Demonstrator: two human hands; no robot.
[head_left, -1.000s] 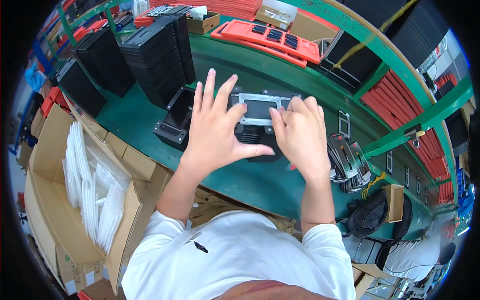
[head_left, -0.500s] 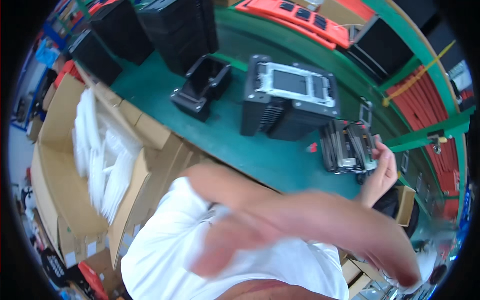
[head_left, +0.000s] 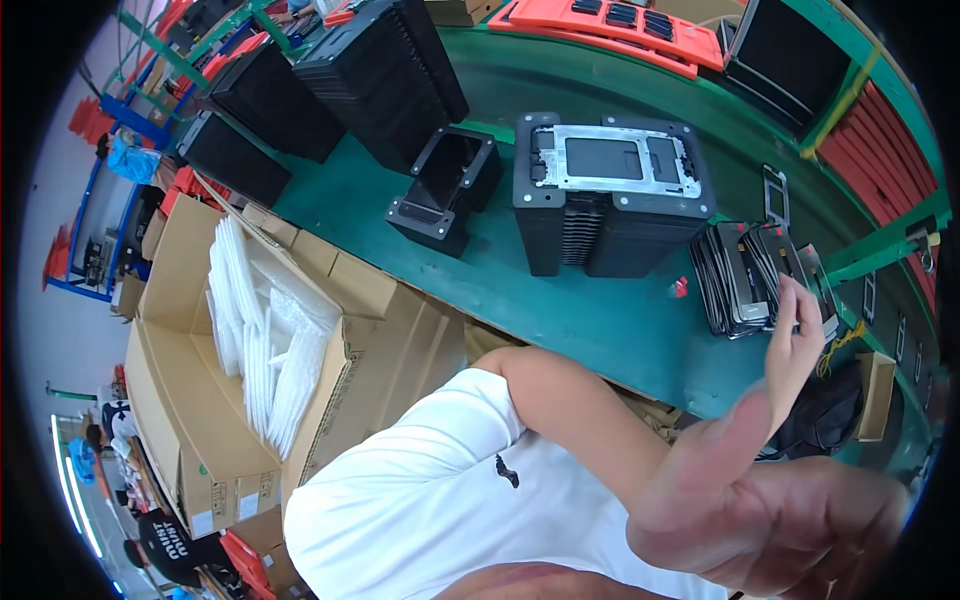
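At right of frame, panel pile: a leaning stack of thin dark rectangular panels with silvery edges (head_left: pixel 732 285), lying on the green-topped workbench (head_left: pixel 575 320)

Raised hand: a bare hand with fingers extended and close together (head_left: pixel 795 345), at right of frame, just beside or over the panels; contact cannot be told

Grip: no part shows between the fingers; whether the hidden side of the hand has hold of anything cannot be told

Other hand: not distinguishable within the blurred, overlapping arms at lower right of frame; which hand is left and which is right cannot be told, nor can the second grip

Panel handling: probably light and stiff, with smooth, slippery faces and edges prone to scratching; take one panel by its opposite long edges, keeping fingertips off the face

Metal frame: a silvery rectangular metal frame with two windows (head_left: pixel 610 184), flat on the black block with a ribbed recess (head_left: pixel 640 240), upper centre-right of frame, with no hand on it

Frame handling: probably light, liable to bend at the narrow bars; take hold at the outer long edge above the recess

Block handling: probably heavy and rigid; support from both sides
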